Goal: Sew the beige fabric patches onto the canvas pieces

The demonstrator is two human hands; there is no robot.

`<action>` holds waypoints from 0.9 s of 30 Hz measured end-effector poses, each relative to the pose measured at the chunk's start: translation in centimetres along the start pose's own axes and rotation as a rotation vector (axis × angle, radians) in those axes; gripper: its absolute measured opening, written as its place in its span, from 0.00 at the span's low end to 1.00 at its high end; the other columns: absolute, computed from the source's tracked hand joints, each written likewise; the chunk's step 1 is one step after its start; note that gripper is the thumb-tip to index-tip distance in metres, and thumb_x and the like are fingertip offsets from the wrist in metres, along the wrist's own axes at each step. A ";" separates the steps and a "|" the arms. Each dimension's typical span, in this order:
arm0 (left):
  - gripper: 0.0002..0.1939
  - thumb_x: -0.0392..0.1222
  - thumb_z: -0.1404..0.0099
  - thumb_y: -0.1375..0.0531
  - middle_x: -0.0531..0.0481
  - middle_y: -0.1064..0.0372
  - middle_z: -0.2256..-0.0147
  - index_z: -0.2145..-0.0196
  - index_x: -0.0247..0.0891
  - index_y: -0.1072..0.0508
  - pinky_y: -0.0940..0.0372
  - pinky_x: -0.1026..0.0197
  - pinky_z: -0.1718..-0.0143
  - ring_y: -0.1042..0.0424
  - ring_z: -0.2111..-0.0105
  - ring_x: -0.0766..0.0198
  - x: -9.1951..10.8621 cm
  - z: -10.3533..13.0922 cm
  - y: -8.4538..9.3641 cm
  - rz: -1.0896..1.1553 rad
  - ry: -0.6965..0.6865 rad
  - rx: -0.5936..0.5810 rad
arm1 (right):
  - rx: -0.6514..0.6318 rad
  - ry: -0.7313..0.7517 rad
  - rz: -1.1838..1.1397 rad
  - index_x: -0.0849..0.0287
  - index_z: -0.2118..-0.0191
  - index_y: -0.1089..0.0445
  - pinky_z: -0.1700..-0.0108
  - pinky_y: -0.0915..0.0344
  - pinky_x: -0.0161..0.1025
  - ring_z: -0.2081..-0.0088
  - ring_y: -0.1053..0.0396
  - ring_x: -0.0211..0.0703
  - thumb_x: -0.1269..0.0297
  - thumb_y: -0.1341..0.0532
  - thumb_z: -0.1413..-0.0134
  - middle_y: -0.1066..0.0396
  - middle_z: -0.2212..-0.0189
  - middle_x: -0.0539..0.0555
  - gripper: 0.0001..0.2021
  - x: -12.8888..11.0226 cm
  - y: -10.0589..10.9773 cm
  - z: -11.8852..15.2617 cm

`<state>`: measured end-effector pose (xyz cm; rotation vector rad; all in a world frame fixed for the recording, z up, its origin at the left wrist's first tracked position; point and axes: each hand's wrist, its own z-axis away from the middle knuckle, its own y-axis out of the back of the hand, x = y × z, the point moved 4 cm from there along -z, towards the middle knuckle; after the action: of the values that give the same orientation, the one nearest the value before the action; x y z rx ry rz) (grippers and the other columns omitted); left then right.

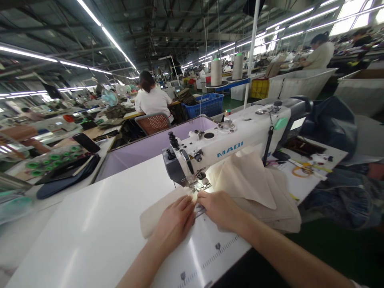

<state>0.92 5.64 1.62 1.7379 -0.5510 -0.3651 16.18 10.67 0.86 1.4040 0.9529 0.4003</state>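
Observation:
A white sewing machine stands on the table, its presser foot and needle area lit by a small lamp. Beige fabric runs under the machine arm, heaped on the right, with a narrower part lying flat on the left. My left hand lies on the left part of the fabric, fingers stretched towards the needle. Just in front of the presser foot, my right hand pinches the fabric edge between thumb and fingers. The fabric right at the fingertips is mostly hidden.
Yellow-handled scissors and small tools lie right of the machine. Thread cones stand behind it. A lilac-lined bin borders the table's far edge. Green-ended spools are on the left table. A seated co-worker faces away ahead.

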 end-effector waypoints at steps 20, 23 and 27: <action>0.19 0.42 0.25 0.49 0.42 0.28 0.43 0.42 0.39 0.28 0.29 0.50 0.42 0.28 0.43 0.53 -2.8 -0.7 -0.8 -0.030 0.024 0.051 | 0.014 -0.030 0.030 0.58 0.60 0.27 0.67 0.37 0.38 0.66 0.26 0.44 0.73 0.42 0.36 0.24 0.60 0.52 0.07 -1.0 -0.6 1.6; 0.20 0.42 0.25 0.49 0.42 0.29 0.42 0.41 0.40 0.29 0.30 0.50 0.42 0.29 0.42 0.53 -2.8 -0.4 -1.1 -0.037 0.032 0.067 | 0.020 -0.032 0.021 0.58 0.58 0.27 0.67 0.37 0.38 0.66 0.27 0.43 0.73 0.43 0.35 0.25 0.59 0.52 0.08 -1.2 -1.0 1.9; 0.20 0.42 0.25 0.50 0.42 0.29 0.42 0.41 0.40 0.29 0.30 0.51 0.41 0.29 0.42 0.54 -2.8 -0.4 -1.3 -0.046 0.039 0.071 | 0.046 -0.036 0.003 0.58 0.57 0.28 0.65 0.37 0.38 0.65 0.27 0.43 0.72 0.44 0.34 0.26 0.57 0.53 0.08 -1.1 -1.3 2.2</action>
<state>-1.03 7.67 0.33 1.8247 -0.5019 -0.3469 16.78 8.20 -0.29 1.4496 0.9360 0.3563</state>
